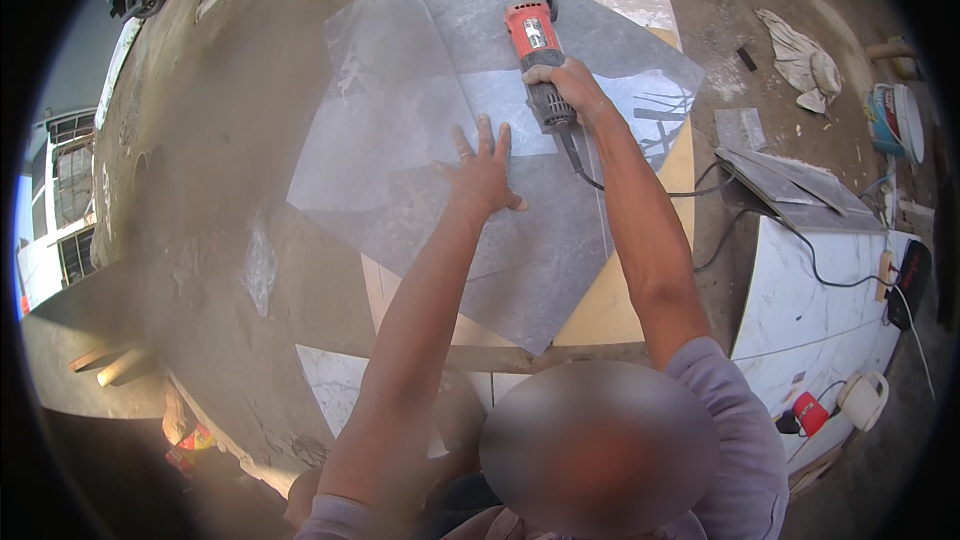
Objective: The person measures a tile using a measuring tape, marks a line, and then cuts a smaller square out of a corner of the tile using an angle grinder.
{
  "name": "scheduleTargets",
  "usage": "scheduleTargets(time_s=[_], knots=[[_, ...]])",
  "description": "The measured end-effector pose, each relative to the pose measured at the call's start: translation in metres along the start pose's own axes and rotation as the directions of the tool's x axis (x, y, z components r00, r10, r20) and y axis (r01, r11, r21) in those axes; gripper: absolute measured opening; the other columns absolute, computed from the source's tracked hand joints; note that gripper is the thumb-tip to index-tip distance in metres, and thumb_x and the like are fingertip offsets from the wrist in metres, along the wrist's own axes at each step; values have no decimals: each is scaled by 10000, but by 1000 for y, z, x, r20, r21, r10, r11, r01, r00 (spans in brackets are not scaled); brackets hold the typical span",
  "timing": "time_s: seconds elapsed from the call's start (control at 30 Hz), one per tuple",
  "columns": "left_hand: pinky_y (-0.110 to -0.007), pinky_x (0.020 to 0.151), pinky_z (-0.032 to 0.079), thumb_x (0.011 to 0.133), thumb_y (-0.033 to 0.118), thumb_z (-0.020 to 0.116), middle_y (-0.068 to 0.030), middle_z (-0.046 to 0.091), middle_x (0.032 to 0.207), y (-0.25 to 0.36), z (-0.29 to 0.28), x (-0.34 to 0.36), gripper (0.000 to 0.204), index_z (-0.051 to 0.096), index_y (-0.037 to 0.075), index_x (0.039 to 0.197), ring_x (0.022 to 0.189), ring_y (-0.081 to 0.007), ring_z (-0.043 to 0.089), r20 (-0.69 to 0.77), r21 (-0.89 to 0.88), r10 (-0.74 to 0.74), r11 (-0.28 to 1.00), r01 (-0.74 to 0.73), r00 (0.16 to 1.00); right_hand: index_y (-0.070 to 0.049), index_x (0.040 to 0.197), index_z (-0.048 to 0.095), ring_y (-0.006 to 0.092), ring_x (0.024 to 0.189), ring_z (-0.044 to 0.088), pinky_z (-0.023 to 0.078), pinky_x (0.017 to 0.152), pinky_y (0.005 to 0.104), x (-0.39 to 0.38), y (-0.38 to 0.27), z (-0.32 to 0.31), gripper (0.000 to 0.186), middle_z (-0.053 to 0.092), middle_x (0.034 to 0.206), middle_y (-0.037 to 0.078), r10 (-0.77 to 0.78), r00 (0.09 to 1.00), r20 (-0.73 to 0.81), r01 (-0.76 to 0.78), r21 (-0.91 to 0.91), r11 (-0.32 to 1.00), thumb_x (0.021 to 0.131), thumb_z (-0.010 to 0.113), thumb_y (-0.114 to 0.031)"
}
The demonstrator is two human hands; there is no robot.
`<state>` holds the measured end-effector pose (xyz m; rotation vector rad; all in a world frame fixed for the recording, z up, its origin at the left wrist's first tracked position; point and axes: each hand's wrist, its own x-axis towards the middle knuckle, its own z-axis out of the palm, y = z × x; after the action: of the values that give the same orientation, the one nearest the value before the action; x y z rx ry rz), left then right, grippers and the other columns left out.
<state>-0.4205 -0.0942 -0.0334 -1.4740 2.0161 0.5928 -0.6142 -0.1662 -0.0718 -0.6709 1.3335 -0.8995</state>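
Left hand: fingers spread, flat on grey tile.
Right hand: clamped on grey handle of red grinder, which rests on the tile's far part.
Tile: on worktop, corner overhanging.
Bucket: far right, blue-and-white, contents unclear.
Kettle: white, lower right.

- A crumpled pale cloth lies on the floor at my far right.
- A blue and white bucket stands just beyond it, near the right edge.
- Grey tile offcuts lie stacked on the floor, against the far edge of a white marble slab.
- A white kettle sits beside that slab's near corner.
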Motion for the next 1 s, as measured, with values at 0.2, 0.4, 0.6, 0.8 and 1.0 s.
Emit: scheduleTargets(time_s=[0.2, 0.4, 0.6, 0.8, 1.0], knots=[[-838, 1045, 278, 579, 532, 931, -92, -29, 1714, 0, -1, 1, 1385, 84, 261, 1641, 1535, -494, -11, 6, 3, -2, 1000, 2, 1000, 17, 950, 671, 155, 553, 615, 487, 512, 303, -13, 14, 0, 362, 668, 751, 83, -53, 999, -8, 53, -11, 999, 699, 813, -201], [-828, 1054, 279, 593, 525, 931, -86, -32, 1714, 1, -3, -1, 1373, 84, 262, 1641, 1538, -486, -12, 15, -2, -12, 1000, 12, 1000, 16, 1041, 640, 154, 636, 628, 502, 579, 300, -41, 28, 1, 453, 677, 834, 84, -80, 996, -40, 78, -48, 996, 684, 820, -198], [-813, 1063, 289, 619, 522, 922, -88, -36, 1714, 3, -6, -2, 1346, 87, 263, 1642, 1541, -478, -6, 21, 10, -12, 1000, 12, 1000, 25, 1043, 641, 157, 619, 633, 501, 555, 305, -32, 20, -1, 464, 676, 824, 91, -66, 997, -27, 65, -35, 997, 682, 821, -204], [-828, 1056, 277, 601, 516, 929, -93, -24, 1713, 1, -2, 0, 1360, 90, 261, 1641, 1538, -485, -1, 8, -1, -7, 1000, 7, 1000, 24, 936, 669, 160, 515, 607, 482, 471, 311, -6, 12, -2, 360, 658, 731, 85, -37, 999, -3, 36, -16, 999, 699, 809, -208], [-838, 1043, 278, 579, 524, 933, -96, -21, 1713, -1, 0, 0, 1383, 86, 261, 1640, 1535, -494, -7, -4, -7, 1, 1000, -1, 1000, 18, 922, 670, 151, 500, 599, 482, 461, 311, 0, 0, 0, 339, 653, 717, 77, 17, 1000, 20, -18, 37, 999, 708, 806, -206]])
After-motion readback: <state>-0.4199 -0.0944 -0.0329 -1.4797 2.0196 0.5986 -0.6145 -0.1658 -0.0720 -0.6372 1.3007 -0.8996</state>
